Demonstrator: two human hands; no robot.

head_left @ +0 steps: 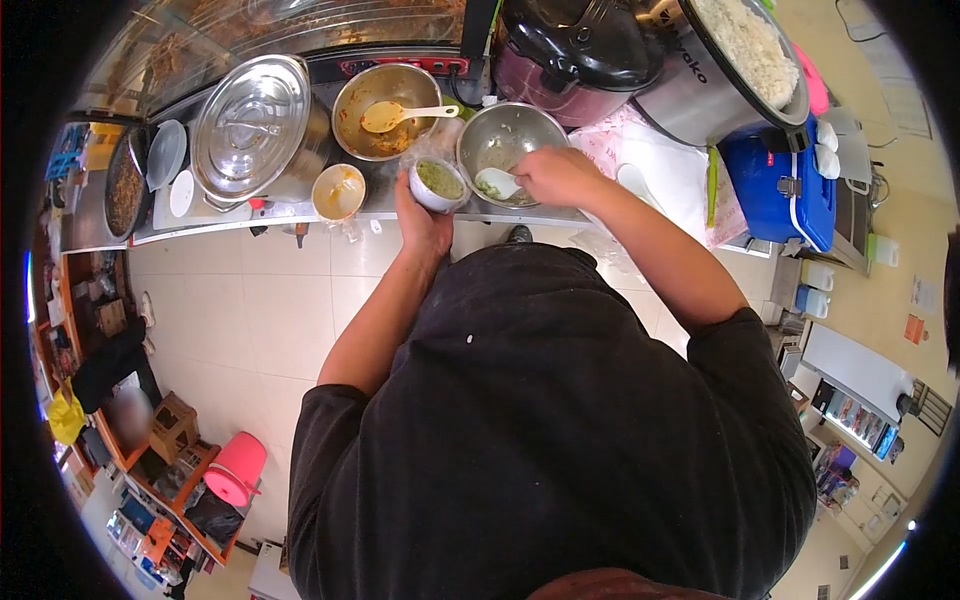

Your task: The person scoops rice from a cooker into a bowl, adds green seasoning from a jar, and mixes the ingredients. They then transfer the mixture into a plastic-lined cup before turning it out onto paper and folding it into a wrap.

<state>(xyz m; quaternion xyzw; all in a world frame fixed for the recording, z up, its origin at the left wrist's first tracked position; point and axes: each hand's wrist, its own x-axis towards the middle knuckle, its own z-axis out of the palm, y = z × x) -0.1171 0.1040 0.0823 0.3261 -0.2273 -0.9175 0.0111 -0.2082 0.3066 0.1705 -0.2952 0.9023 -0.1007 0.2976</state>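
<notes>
My left hand (pixel 425 220) is wrapped round a small white bowl (pixel 440 203) at the counter's front edge. Green, pulpy food (pixel 438 179) fills much of it. My right hand (pixel 557 176) grips a white spoon (pixel 499 183), whose head dips into a steel mixing bowl (pixel 513 130). Some green food lies by the spoon's head, and a little more clings to the inside of the steel bowl. Left of it stands another steel bowl (pixel 345 105) with orange-yellow residue and a cream-coloured rice paddle (pixel 385 117) lying across it.
A pale bowl (pixel 339 193) with residue stands left of my left hand. Behind it is a lidded steel pot (pixel 250 130). Rice (pixel 745 50) fills a large cooker at right, near a closed cooker (pixel 580 45) and a blue cooler box (pixel 785 190).
</notes>
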